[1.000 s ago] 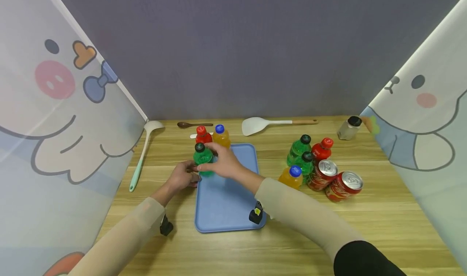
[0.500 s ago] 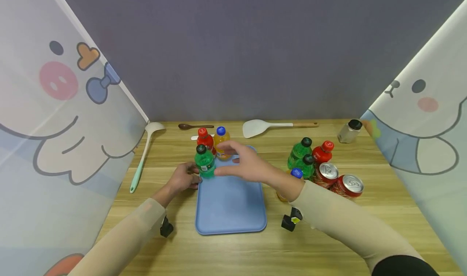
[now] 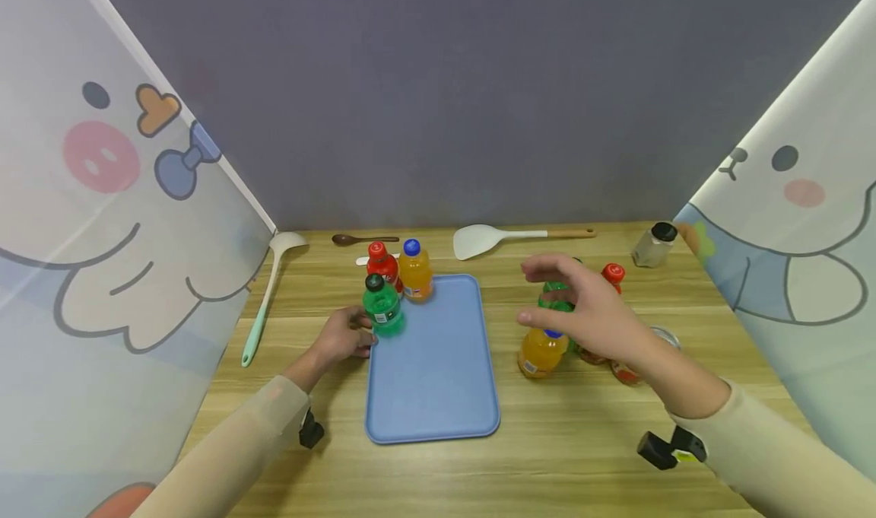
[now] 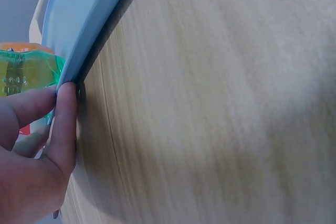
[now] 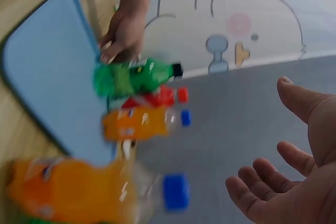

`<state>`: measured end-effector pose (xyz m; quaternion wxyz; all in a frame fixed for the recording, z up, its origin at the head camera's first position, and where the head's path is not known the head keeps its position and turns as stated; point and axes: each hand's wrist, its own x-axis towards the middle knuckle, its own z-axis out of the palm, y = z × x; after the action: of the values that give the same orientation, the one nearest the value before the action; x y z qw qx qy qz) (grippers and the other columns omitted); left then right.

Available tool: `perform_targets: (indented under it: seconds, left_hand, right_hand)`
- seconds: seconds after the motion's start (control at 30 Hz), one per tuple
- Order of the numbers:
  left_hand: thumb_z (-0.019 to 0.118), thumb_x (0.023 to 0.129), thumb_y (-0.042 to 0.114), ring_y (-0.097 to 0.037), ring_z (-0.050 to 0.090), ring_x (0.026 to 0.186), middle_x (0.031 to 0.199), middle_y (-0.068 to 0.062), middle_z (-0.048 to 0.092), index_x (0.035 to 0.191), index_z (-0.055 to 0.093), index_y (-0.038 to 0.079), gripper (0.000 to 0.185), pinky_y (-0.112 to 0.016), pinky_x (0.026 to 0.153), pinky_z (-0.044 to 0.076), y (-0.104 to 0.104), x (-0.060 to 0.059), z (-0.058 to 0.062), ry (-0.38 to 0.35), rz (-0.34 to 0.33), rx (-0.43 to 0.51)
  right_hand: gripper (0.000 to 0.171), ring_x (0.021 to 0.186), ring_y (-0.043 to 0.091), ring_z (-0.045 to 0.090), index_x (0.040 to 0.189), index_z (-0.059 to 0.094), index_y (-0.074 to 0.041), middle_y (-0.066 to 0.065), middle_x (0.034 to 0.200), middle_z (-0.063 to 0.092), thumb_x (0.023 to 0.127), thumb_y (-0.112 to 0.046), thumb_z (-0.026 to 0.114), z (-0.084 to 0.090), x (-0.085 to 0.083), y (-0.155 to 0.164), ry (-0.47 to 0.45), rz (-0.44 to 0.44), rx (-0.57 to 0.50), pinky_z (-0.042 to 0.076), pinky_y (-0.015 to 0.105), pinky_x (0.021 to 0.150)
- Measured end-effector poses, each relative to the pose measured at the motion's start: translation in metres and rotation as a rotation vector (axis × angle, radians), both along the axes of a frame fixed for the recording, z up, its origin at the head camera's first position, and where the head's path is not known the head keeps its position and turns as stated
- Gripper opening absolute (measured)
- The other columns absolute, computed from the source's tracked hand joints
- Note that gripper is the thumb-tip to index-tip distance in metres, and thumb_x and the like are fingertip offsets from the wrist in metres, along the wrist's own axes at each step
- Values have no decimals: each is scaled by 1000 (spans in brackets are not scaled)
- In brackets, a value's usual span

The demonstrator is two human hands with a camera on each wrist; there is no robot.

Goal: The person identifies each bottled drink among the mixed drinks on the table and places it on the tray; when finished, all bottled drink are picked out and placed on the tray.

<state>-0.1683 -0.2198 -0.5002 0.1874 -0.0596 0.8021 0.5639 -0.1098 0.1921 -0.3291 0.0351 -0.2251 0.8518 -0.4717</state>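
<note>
My left hand (image 3: 342,334) pinches the left rim of the blue tray (image 3: 431,381); in the left wrist view its fingertips (image 4: 67,90) meet at that rim. Right beside them on the tray stands a green bottle (image 3: 383,306) with a black cap. Behind it are a red-capped bottle (image 3: 385,267) and an orange drink bottle (image 3: 416,271) with a blue cap, also upright. My right hand (image 3: 588,309) hangs over the bottles at the right, fingers spread and holding nothing. Just below it stands another orange drink bottle (image 3: 537,354). The right wrist view shows the empty palm (image 5: 310,171).
Partly behind my right hand are green bottles (image 3: 553,286), a red-capped bottle (image 3: 614,273) and red cans (image 3: 626,372). A ladle (image 3: 263,305) lies at left; a small brown spoon (image 3: 363,239) and white spatula (image 3: 486,238) lie along the back. A black-capped jar (image 3: 655,246) stands back right.
My right hand has let go of the green bottle, leaving it on the tray, and has swung right to above the other bottles. My left hand has stayed at the tray's rim.
</note>
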Motion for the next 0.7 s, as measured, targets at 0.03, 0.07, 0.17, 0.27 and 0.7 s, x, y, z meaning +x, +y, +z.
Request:
perform_targets:
  seconds: [0.03, 0.07, 0.17, 0.27, 0.7]
  left_hand:
    - [66, 87, -13, -21, 67, 83, 125, -26, 55, 146, 44, -9, 63, -37, 71, 67, 0, 0, 0, 1, 0, -2]
    - [66, 87, -13, -21, 67, 83, 125, -26, 55, 146, 44, -9, 63, -37, 71, 67, 0, 0, -1, 1, 4, -1]
    - [66, 87, -13, -22, 67, 83, 125, -25, 54, 146, 44, -9, 63, -37, 71, 67, 0, 0, -1, 2, 9, -1]
    - [66, 87, -12, -22, 66, 84, 125, -25, 54, 147, 44, -9, 63, -38, 71, 67, 0, 1, -1, 3, 8, -4]
    - [66, 88, -12, -22, 66, 86, 127, -25, 54, 147, 43, -8, 63, -38, 72, 67, 2, 0, -1, -13, 22, -17]
  right_hand:
    - [60, 121, 18, 59, 142, 52, -12, 5, 138, 59, 90, -19, 81, -2, 3, 8, 10, -15, 9, 58, 25, 97]
    - [59, 118, 16, 60, 141, 52, -12, 6, 137, 59, 90, -18, 81, -5, 6, 15, 15, -29, 21, 57, 22, 95]
    - [56, 114, 9, 60, 139, 53, -9, 10, 136, 60, 91, -15, 80, -14, 16, 34, 19, -64, 51, 56, 18, 92]
    - [56, 111, 2, 60, 137, 54, -8, 13, 136, 60, 90, -18, 81, -25, 25, 48, 10, -103, 85, 56, 16, 90]
    - [64, 117, 11, 63, 141, 51, -5, 16, 135, 61, 88, -21, 83, -76, 41, 62, -39, -131, 82, 61, 25, 92]
